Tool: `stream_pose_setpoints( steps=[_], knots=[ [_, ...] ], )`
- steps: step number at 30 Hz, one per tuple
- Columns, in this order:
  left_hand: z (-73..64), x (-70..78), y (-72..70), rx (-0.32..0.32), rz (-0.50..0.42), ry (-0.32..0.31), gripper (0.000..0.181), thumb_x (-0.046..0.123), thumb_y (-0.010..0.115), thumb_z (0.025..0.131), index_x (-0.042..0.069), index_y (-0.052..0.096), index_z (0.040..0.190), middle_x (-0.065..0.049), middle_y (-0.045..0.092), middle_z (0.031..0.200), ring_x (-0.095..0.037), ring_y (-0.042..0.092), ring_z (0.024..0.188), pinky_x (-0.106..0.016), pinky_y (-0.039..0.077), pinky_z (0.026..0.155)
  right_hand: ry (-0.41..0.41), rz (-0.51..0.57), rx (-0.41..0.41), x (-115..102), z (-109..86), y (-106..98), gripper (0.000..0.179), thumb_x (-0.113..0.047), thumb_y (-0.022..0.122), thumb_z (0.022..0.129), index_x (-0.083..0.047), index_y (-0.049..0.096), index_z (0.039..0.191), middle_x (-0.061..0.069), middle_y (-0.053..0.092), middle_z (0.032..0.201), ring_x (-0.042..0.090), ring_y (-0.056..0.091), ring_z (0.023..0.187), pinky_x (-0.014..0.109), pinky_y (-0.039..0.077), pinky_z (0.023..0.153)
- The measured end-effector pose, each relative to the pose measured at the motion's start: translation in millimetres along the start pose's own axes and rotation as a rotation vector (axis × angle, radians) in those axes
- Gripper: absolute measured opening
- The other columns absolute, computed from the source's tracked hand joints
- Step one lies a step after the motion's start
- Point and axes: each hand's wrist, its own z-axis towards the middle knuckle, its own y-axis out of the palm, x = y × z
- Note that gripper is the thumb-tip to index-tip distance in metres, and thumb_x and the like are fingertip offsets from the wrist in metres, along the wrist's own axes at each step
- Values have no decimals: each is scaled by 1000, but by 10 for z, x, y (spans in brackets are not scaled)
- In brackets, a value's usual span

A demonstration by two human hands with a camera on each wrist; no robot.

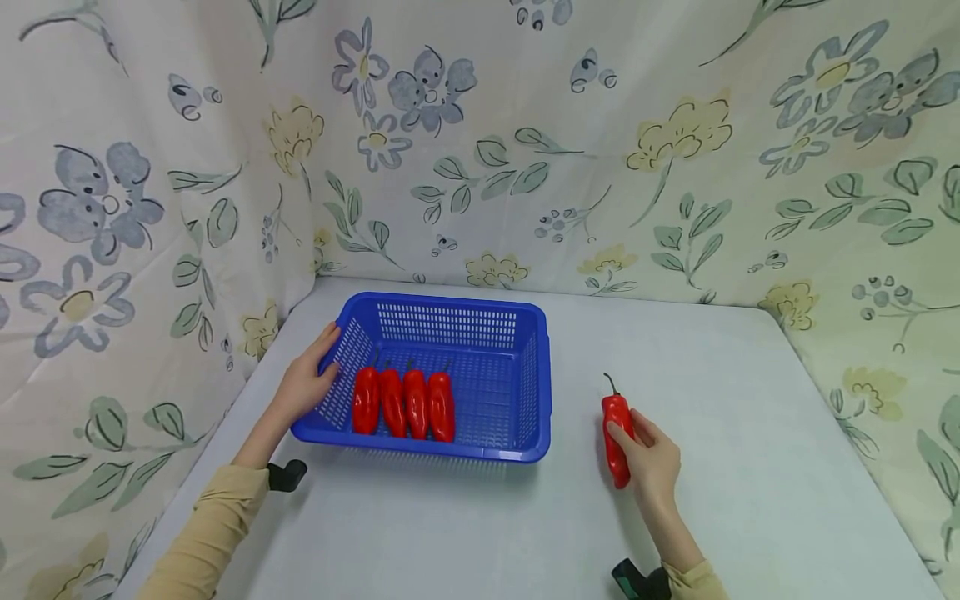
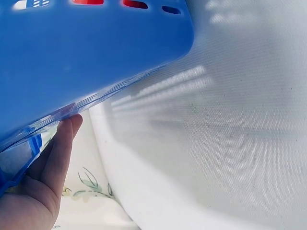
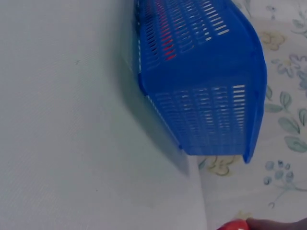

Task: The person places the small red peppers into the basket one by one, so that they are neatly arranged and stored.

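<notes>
A blue plastic basket (image 1: 483, 450) with slotted walls stands left of centre on the white table. Inside, several shiny red peppers (image 1: 416, 404) lie side by side in a row towards its left, stems pointing away from me. My left hand (image 1: 309, 377) grips the basket's left rim, thumb over the edge and fingers along the outside wall; the left wrist view shows fingers (image 2: 60, 153) against the blue wall. To the right of the basket, my right hand (image 1: 654, 457) pinches another red pepper (image 1: 617, 433) close over the table, its stem pointing away. Only a bit of that pepper (image 3: 235, 225) enters the right wrist view.
The white tabletop (image 1: 450, 533) extends around the basket and to the right. A floral curtain (image 1: 495, 225) hangs along the back and both sides, close behind the basket. Dark wrist straps (image 1: 287, 476) show on both arms.
</notes>
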Motion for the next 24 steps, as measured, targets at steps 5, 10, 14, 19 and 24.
stream_pose_setpoints(
  steps=[5, 10, 14, 19, 24],
  knots=[
    [-3, 0, -4, 3, 5, 2, 61, 0, 47, 91, 2, 26, 148, -15, 19, 158, -43, 23, 141, -61, 24, 111, -6, 52, -4, -119, -50, 2, 61, -24, 63, 90, -10, 40, 144, 21, 45, 143, 36, 46, 128, 49, 44, 101],
    [-1, -5, -3, 3, 9, 4, 61, 0, 47, 91, 2, 26, 149, -15, 19, 158, -43, 23, 141, -60, 23, 112, -18, 107, -12, -254, -113, 9, 62, -28, 64, 90, -11, 40, 144, 19, 45, 143, 34, 46, 128, 49, 44, 102],
    [-3, -7, 1, 3, 9, 2, 61, 0, 47, 92, 2, 26, 149, -15, 19, 158, -43, 23, 141, -60, 23, 111, -27, 123, -19, -362, -160, 12, 62, -30, 64, 89, -13, 41, 144, 17, 46, 143, 33, 47, 128, 48, 44, 102],
    [-6, -9, 4, 7, 3, 4, 61, 0, 47, 92, 3, 26, 149, -15, 19, 158, -43, 23, 141, -61, 23, 112, -39, 131, -22, -476, -206, 34, 61, -31, 64, 89, -14, 42, 144, 15, 48, 142, 31, 48, 126, 48, 44, 101],
    [0, -7, 4, 4, 0, 7, 61, 0, 47, 91, 2, 26, 149, -15, 18, 158, -43, 23, 141, -61, 23, 112, -52, 161, -33, -561, -243, 105, 60, -28, 65, 89, -13, 43, 143, 16, 49, 141, 32, 49, 126, 48, 45, 102]
  ],
)
